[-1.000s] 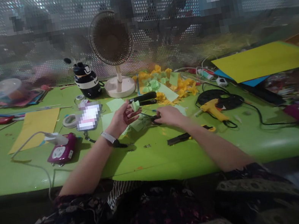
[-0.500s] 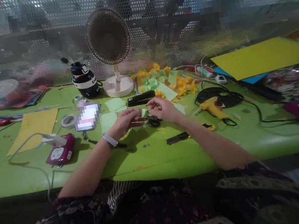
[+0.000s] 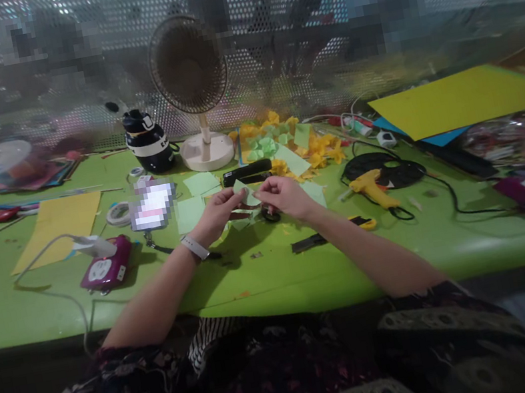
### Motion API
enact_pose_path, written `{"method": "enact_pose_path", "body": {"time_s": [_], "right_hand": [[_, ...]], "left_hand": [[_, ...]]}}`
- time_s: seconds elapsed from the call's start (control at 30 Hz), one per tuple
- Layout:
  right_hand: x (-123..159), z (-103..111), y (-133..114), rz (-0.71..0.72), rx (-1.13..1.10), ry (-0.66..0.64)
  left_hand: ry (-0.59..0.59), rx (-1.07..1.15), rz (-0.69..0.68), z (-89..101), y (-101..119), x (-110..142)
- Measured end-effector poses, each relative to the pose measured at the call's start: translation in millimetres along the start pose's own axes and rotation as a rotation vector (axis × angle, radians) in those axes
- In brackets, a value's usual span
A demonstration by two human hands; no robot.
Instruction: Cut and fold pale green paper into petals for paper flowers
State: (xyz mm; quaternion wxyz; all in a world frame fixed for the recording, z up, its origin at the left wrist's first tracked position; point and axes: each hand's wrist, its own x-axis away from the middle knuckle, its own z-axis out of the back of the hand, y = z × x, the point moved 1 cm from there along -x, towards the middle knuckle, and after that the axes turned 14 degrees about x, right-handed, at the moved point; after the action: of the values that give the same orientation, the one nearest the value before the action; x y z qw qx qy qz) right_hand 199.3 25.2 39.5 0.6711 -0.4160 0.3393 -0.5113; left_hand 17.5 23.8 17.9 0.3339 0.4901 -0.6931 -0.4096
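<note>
Between my two hands is a small piece of light green paper (image 3: pixel 244 193). My left hand (image 3: pixel 220 209), with a pale band on its wrist, pinches the paper from the left. Thumb and fingers of my right hand (image 3: pixel 284 194) are closed on its right edge. Under the right fingers lie scissors (image 3: pixel 271 214), mostly covered. A black stapler (image 3: pixel 247 172) rests just beyond the hands. Flat green paper sheets (image 3: pixel 189 213) lie beside my left hand, and folded green paper pieces (image 3: pixel 264 147) sit farther back among yellow paper flowers (image 3: pixel 325 147).
A fan (image 3: pixel 206 152) and a dark bottle (image 3: pixel 150 146) stand at the back. Left are a phone (image 3: pixel 154 206), a tape roll (image 3: pixel 118 214) and a purple power strip (image 3: pixel 106 264). On the right lie a cutter knife (image 3: pixel 311 240), a yellow glue gun (image 3: pixel 374 189) and yellow sheets (image 3: pixel 469 98).
The green paper now stands up higher and more spread between my fingers. My right fingers have closed in on its edge; my left hand has barely moved.
</note>
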Motion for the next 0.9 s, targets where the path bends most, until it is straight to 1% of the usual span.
{"method": "enact_pose_path", "body": {"time_s": [0.13, 0.23, 0.3, 0.37, 0.43, 0.5, 0.63, 0.77, 0.83, 0.9], "right_hand": [[3, -2, -4, -0.034, -0.023, -0.125], [5, -1, -5, -0.04, -0.023, -0.233], [5, 1, -6, -0.044, -0.02, -0.261], [5, 3, -6, -0.045, -0.019, -0.255], [4, 4, -6, -0.036, -0.021, -0.236], [3, 5, -6, -0.027, -0.029, -0.221], [4, 7, -7, 0.028, -0.058, -0.209], [6, 9, -9, 0.098, -0.086, -0.269], [6, 11, -10, 0.083, -0.096, -0.298], [5, 14, -11, 0.03, -0.082, -0.322]], "left_hand": [[0.039, -0.011, -0.045, -0.4, 1, 0], [0.04, -0.081, -0.092, 1.1, 3, 0], [-0.018, -0.163, -0.095, 2.6, 4, 0], [-0.122, -0.24, -0.06, 3.8, 4, 0], [-0.216, -0.272, -0.017, 4.8, 6, 0], [-0.248, -0.261, 0.006, 5.9, 9, 0], [-0.193, -0.195, -0.028, 10.0, 18, -1], [-0.151, -0.139, -0.096, 14.9, 24, -2], [-0.141, -0.124, -0.1, 18.3, 26, -3], [-0.102, -0.127, -0.09, 23.1, 28, -5]]}}
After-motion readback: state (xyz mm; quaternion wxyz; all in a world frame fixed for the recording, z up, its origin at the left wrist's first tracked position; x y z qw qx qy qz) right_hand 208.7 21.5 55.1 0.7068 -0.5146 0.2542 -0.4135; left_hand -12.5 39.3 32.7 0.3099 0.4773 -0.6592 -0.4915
